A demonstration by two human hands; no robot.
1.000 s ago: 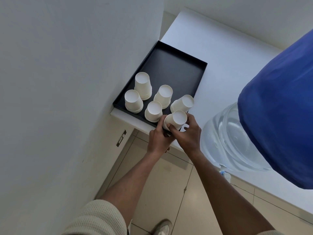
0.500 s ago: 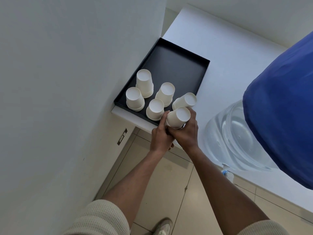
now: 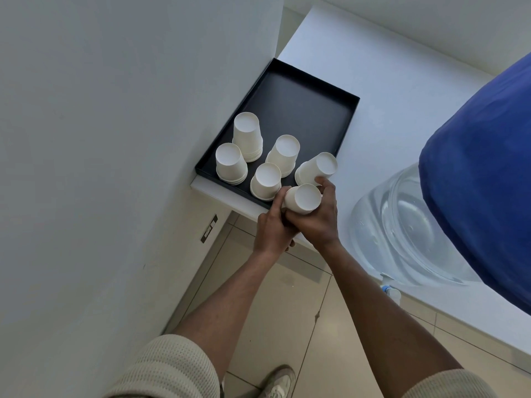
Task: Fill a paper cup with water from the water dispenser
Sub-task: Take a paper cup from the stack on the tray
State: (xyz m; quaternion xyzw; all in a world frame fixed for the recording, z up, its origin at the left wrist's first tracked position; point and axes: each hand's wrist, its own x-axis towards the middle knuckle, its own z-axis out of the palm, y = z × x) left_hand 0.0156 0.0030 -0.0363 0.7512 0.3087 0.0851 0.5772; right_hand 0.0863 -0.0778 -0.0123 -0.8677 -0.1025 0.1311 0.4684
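A white paper cup [image 3: 301, 199], upside down, is held over the near right corner of a black tray [image 3: 301, 101]. My left hand [image 3: 271, 228] grips its lower part from the left. My right hand [image 3: 319, 219] wraps it from the right, fingers reaching up beside it. Whether it is one cup or a short stack is hidden by my hands. Several more upturned cup stacks [image 3: 248, 137] stand in the tray. The water dispenser's clear bottle [image 3: 402, 222] under a blue cover [image 3: 482, 179] stands to the right, its small tap [image 3: 389, 291] at the counter edge.
The tray lies on a white counter [image 3: 388, 67] in a corner against a pale wall [image 3: 115, 139]. Below the counter edge is tiled floor [image 3: 287, 311] with my shoe [image 3: 278, 383]. A wall socket [image 3: 209, 228] sits under the counter at left.
Both hands have stayed on the cup at the tray's near corner; the cup has tilted and risen slightly, and my right hand has closed further around it.
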